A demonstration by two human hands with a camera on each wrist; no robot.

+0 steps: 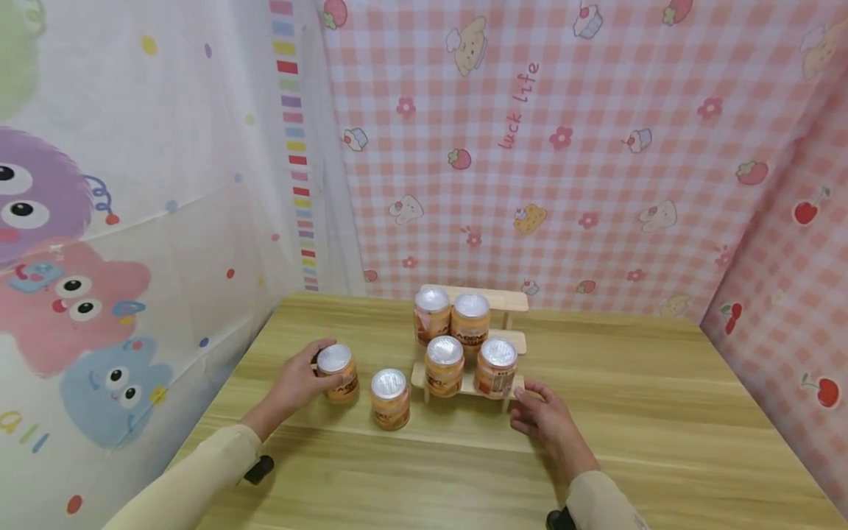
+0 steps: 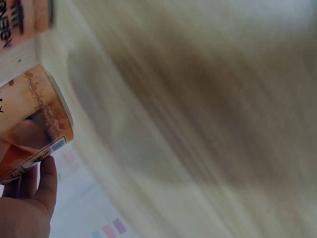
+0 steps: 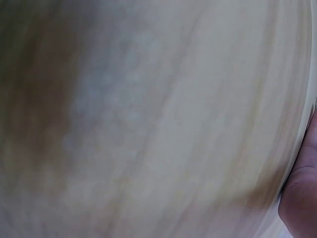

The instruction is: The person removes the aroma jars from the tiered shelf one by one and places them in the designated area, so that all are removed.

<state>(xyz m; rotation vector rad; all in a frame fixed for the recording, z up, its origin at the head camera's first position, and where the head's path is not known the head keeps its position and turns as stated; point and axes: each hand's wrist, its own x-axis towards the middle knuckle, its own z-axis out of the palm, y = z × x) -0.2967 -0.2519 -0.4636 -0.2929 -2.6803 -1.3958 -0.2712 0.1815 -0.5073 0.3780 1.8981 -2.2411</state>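
On the left of the table, my left hand (image 1: pixel 298 383) grips an orange can (image 1: pixel 339 375) with a silver lid, thumb and fingers around its sides. In the left wrist view the can's printed label (image 2: pixel 37 124) shows, with fingertips (image 2: pixel 47 178) against it. A second such can (image 1: pixel 391 401) stands on the table just to its right. My right hand (image 1: pixel 546 419) holds the right end of the small wooden step rack (image 1: pixel 467 386) at its lowest step. Two cans, left (image 1: pixel 444 368) and right (image 1: pixel 495 372), stand on that step; two more, left (image 1: pixel 432 320) and right (image 1: pixel 470 324), stand higher behind.
The wood-grain table (image 1: pixel 636 412) stretches to both sides and in front of the rack. A pink checked cloth (image 1: pixel 563 177) hangs behind, and a white cartoon-printed cloth (image 1: pixel 185 243) on the left. The right wrist view shows mostly blurred tabletop (image 3: pixel 173 124).
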